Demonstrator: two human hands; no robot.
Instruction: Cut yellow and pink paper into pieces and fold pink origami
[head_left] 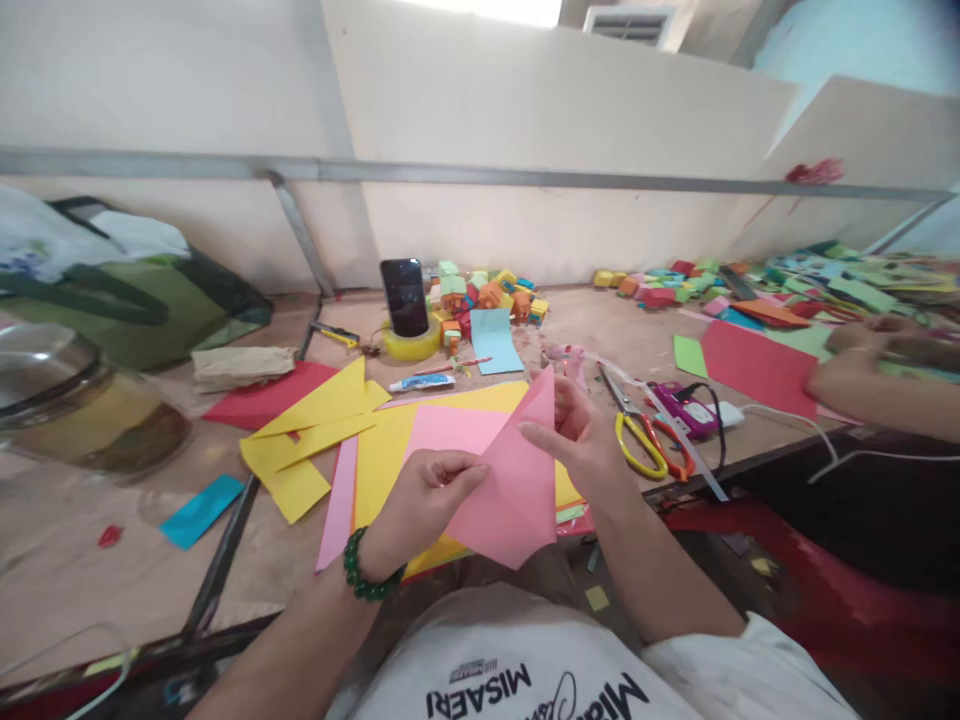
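Both my hands hold a folded pink paper sheet (510,480) above the near table edge. My left hand (424,495), with a green bead bracelet on its wrist, pinches the sheet's left fold. My right hand (581,435) grips its upper right edge, thumb on the front. Under the sheet lie a yellow paper sheet (382,450) and another pink sheet (442,425). Loose yellow triangles (319,420) lie to the left of them.
Yellow-handled scissors (637,435) and a purple device (686,410) lie right of my hand. A phone (405,297) stands in a tape roll, with small paper cubes (487,290) behind it. Another person's arm (885,385) rests on a red sheet (757,365). A green bag (142,300) and glass jar (75,410) sit left.
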